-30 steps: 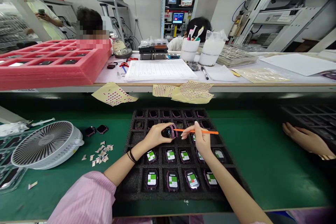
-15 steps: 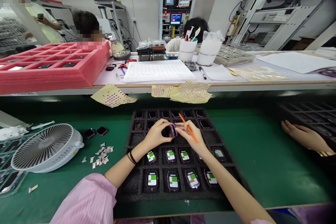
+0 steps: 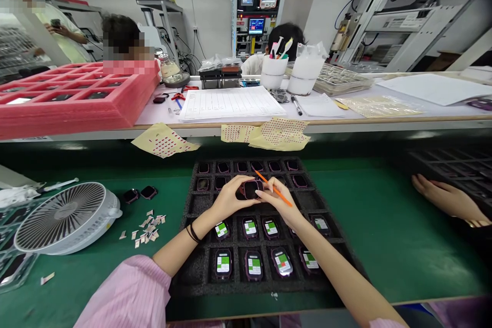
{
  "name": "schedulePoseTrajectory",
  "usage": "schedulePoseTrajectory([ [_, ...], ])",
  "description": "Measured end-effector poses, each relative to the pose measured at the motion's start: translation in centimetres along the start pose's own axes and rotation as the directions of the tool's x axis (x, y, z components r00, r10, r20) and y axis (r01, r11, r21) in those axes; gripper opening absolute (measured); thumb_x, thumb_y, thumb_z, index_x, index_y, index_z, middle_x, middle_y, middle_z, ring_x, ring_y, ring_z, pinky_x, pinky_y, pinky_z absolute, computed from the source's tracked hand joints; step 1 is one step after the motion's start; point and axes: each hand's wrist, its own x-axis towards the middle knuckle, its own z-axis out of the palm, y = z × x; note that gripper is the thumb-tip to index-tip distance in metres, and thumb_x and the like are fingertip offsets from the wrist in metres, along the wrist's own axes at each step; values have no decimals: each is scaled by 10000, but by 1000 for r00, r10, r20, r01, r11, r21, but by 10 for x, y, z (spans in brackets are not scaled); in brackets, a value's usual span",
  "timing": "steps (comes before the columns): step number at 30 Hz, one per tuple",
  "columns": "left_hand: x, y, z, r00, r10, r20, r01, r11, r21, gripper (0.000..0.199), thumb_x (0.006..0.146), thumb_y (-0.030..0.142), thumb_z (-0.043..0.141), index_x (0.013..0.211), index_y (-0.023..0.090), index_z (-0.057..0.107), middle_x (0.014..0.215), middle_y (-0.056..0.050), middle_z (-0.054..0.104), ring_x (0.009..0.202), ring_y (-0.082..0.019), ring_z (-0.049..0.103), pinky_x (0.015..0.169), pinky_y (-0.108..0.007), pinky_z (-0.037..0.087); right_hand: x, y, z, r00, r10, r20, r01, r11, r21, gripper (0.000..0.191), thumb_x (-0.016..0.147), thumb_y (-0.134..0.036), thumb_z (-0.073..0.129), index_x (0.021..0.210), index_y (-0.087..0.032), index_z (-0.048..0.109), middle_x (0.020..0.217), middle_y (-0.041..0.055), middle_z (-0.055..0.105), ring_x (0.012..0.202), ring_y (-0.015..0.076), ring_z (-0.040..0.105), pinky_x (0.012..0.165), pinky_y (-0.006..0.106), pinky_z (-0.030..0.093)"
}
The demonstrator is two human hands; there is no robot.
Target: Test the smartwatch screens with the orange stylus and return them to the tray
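Observation:
Over the black foam tray [image 3: 198, 205], my left hand [image 3: 229, 197] grips a dark watch [image 3: 251, 189] between thumb and fingers, its black face turned toward me. My right hand [image 3: 282, 202] has an orange stick [image 3: 272, 188] across its fingers, and its fingertips touch the watch's right edge. Watches with dark faces fill slots in the tray's far rows. In the near rows several watches [image 3: 253, 265] show lit white and green screens; one [image 3: 282, 261] also has a red patch.
A round fan [image 3: 63, 218] stands left, beside two dark watches [image 3: 140, 193] and scattered small tabs [image 3: 148, 228]. Another person's hand [image 3: 448, 200] rests by a second black tray [image 3: 457, 169] on the right. A shelf edge [image 3: 207, 125] with hanging yellow sticker sheets [image 3: 165, 141] runs behind.
The held watch has turned from a slanted, edge-on view to show its dark face. My right hand and the orange stick have shifted slightly left.

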Motion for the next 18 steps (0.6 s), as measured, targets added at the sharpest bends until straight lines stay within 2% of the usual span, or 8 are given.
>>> schedulePoseTrajectory([
  [7,0,1,-1,996,-84,-13,84,996,3,546,726,392,720,1204,205,531,1160,-73,635,878,-171,644,773,-298,545,1,6,-7,996,-64,-58,65,998,14,427,684,-397,757,644,-195,384,773,-17,506,738,126,550,654,286,559],
  [18,1,-4,0,987,-150,-59,147,988,-54,513,734,329,719,1194,200,535,1157,-83,629,891,-182,632,744,-300,535,2,7,-12,992,-117,-51,118,992,35,409,713,-390,742,660,-203,382,805,-9,514,809,167,596,721,353,566],
])
